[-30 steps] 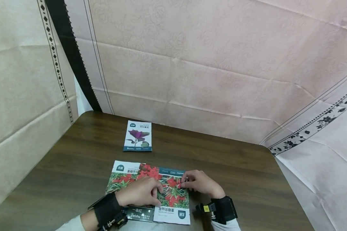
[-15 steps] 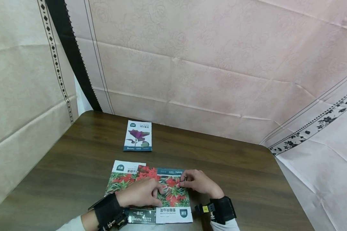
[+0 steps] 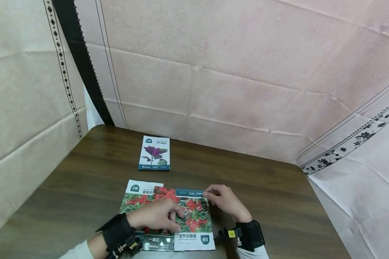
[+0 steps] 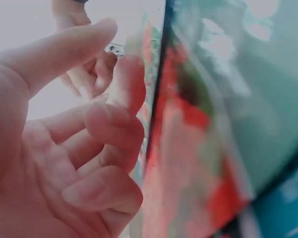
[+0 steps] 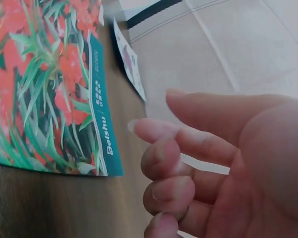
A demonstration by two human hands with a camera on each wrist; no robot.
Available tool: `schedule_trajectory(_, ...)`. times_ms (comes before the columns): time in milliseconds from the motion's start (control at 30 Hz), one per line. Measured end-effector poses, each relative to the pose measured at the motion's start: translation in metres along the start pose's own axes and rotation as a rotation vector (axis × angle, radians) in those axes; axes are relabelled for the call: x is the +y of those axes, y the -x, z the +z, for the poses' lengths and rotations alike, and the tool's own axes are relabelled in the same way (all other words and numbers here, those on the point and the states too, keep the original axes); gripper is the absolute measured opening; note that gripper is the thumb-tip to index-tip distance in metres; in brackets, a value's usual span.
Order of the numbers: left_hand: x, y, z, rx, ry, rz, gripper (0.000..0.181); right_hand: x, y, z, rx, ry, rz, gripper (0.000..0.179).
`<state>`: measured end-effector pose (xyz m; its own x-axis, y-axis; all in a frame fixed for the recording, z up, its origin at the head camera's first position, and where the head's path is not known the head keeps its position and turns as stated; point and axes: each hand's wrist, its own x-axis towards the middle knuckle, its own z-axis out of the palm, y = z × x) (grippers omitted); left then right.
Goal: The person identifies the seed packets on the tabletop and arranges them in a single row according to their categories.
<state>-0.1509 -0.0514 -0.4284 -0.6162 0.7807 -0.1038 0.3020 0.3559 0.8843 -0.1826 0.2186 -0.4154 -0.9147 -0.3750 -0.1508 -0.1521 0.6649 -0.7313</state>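
Observation:
Three flower-printed seed packets overlap in front of me. The right one point(image 3: 194, 216), with red flowers, lies upside down over the middle packet point(image 3: 164, 193); part of the left packet point(image 3: 134, 202) shows beside them. My left hand point(image 3: 157, 214) rests across the packets, its fingers loosely bent and touching near the right packet's left edge. In the left wrist view, nothing sits between the left thumb point(image 4: 74, 52) and fingers. My right hand point(image 3: 226, 201) hovers by that packet's upper right corner. The right wrist view shows its fingers point(image 5: 166, 191) loosely curled, apart from the packet.
Farther back on the brown wooden table point(image 3: 246, 172) lies a packet with a purple flower point(image 3: 154, 153). Pale patterned cloth point(image 3: 214, 79) hangs behind the table and on both sides.
The right packet has turned straighter, its lower end shifting slightly right. My right hand has moved from its right edge up to the corner. The left hand has stayed almost still.

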Motion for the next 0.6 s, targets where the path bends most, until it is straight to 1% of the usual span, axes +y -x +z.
schedule_trajectory(67,0.002,0.002,-0.005,-0.011,0.009,0.036,0.038,-0.001,0.0,-0.001,0.011,-0.017,0.006,0.028)
schedule_trajectory(133,0.005,0.003,-0.011,-0.004,-0.009,0.065,0.038,-0.003,0.0,-0.001,0.028,-0.033,0.003,0.03)
schedule_trajectory(167,0.006,0.004,-0.015,0.012,-0.029,0.077,0.038,-0.003,0.0,-0.001,0.04,-0.037,-0.002,0.03)
schedule_trajectory(200,0.008,0.005,-0.019,0.031,-0.045,0.074,0.037,-0.004,0.0,-0.001,0.054,-0.042,-0.011,0.03)
schedule_trajectory(267,0.01,0.006,-0.029,0.098,-0.105,0.071,0.033,-0.006,-0.001,-0.001,0.092,-0.051,-0.02,0.029)
schedule_trajectory(367,0.01,0.01,-0.045,0.209,-0.168,0.055,0.028,-0.011,-0.002,-0.001,0.15,-0.075,-0.035,0.028)
schedule_trajectory(500,0.005,0.016,-0.068,0.354,-0.179,0.02,0.022,-0.022,-0.007,-0.001,0.22,-0.125,-0.059,0.023)
schedule_trajectory(600,-0.002,0.022,-0.083,0.452,-0.14,-0.041,0.022,-0.032,-0.011,-0.001,0.256,-0.172,-0.071,0.021)
